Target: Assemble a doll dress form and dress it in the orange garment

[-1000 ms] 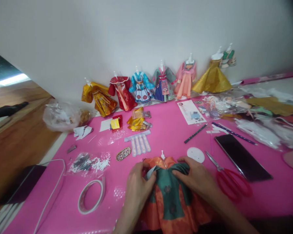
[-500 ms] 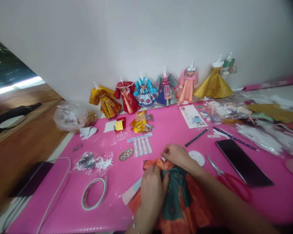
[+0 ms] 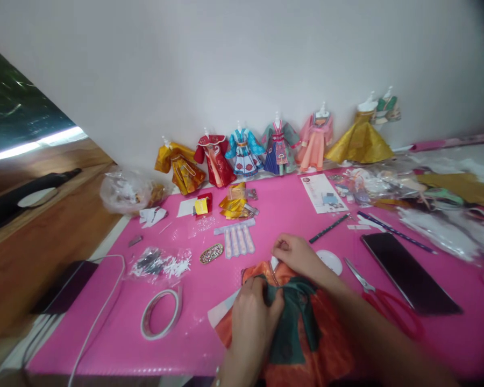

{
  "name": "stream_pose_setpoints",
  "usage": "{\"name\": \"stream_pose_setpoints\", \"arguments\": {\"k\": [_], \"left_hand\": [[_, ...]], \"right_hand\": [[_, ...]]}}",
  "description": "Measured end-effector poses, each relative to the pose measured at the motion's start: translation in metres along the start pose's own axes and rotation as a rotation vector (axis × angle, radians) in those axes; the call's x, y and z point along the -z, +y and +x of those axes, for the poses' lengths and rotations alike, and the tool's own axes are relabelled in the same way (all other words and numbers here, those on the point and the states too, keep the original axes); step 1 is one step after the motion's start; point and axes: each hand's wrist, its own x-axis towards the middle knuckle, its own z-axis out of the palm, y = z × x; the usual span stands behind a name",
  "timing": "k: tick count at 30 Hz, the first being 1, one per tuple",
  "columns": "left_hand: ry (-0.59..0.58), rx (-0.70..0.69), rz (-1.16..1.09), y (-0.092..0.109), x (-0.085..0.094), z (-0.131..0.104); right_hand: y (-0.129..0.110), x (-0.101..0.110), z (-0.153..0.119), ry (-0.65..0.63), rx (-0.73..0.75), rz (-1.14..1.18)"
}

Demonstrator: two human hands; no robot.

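A small doll dress (image 3: 290, 322), orange with a dark green front panel, lies on the table at the bottom centre. My left hand (image 3: 254, 312) is closed on its waist and bodice, with the thumb across the green cloth. At the collar, a white doll form (image 3: 274, 263) shows through the neckline. My right hand (image 3: 296, 255) pinches at the top of this form, its fingertips partly hiding the neck. A pale strip of cloth or sleeve (image 3: 221, 309) sticks out to the left of the dress.
Several dressed doll forms, including a blue one (image 3: 244, 153), lean along the wall. Red-handled scissors (image 3: 369, 285), a phone (image 3: 409, 271) and a white disc (image 3: 329, 262) lie to the right. A tape roll (image 3: 161, 314) and a bag of small parts (image 3: 161, 264) lie left.
The view has shifted slightly, so things on the table appear further right. More of the white form shows at the collar below my right fingers. My left hand stays on the dress.
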Motion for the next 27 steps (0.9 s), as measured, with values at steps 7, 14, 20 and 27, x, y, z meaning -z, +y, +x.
{"name": "stream_pose_setpoints", "arguments": {"k": [7,14,20,27], "left_hand": [[0.107,-0.095,-0.219,0.000,0.015,-0.028],[0.226,-0.180,-0.330,0.008,0.039,-0.045],[0.199,-0.147,-0.388,0.015,0.055,-0.051],[0.140,-0.203,-0.536,0.005,0.062,-0.045]], "right_hand": [[-0.040,0.025,-0.052,0.105,0.078,0.145],[-0.076,0.044,-0.095,0.240,0.235,0.146],[-0.090,0.046,-0.107,0.281,0.297,0.093],[-0.094,0.051,-0.112,0.248,0.303,0.157]]}}
